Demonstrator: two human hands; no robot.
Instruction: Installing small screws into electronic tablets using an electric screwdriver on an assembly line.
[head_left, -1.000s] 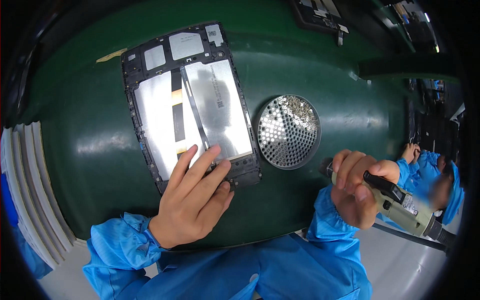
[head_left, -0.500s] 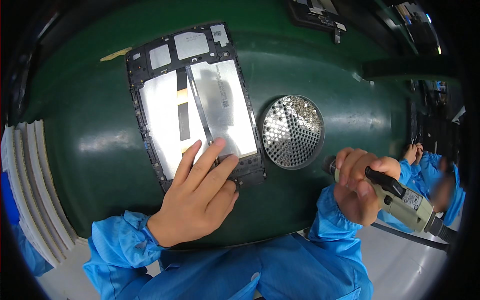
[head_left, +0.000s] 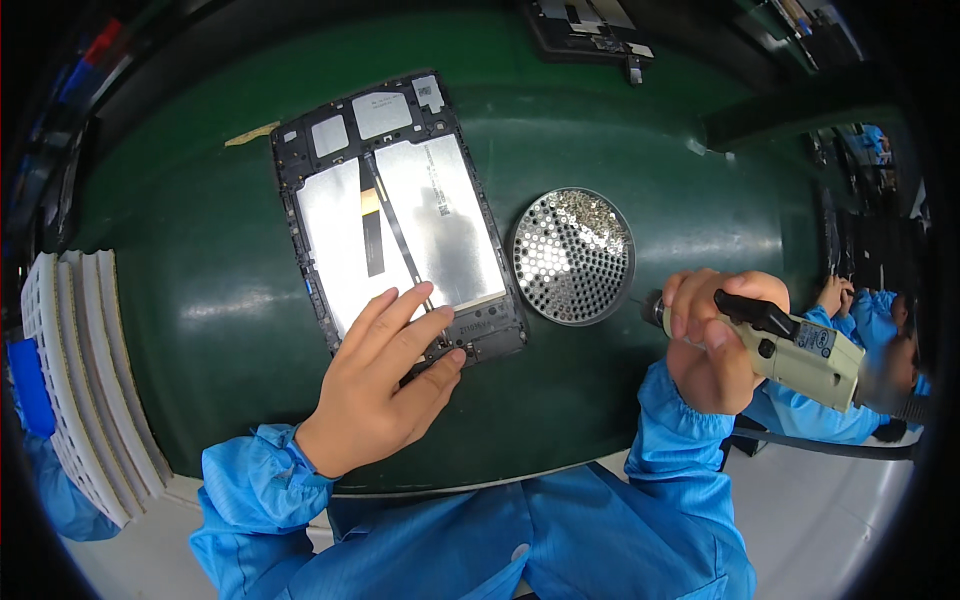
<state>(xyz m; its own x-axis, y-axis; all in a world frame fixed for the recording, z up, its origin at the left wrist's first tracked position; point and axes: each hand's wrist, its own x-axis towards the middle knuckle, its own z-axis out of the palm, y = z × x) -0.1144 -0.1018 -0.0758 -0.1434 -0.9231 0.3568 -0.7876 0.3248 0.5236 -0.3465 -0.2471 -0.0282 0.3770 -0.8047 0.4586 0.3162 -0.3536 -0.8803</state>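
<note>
Lying under left fingers (head_left: 403, 312), opened tablet (head_left: 412, 222)

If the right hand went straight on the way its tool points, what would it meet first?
Probably the round perforated tray: the tool in the right hand points toward the tray's edge, though it might pass above; height is unclear.

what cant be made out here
In the head view:
- Black-and-silver rectangular tablet chassis: lower-left corner, hidden by the left hand.
- Pale green power screwdriver: grip, hidden by the right hand.
- Tiny silver pieces in the round grey metal dish: too small to count.
- Black rectangular device: cut off by top edge.
</note>
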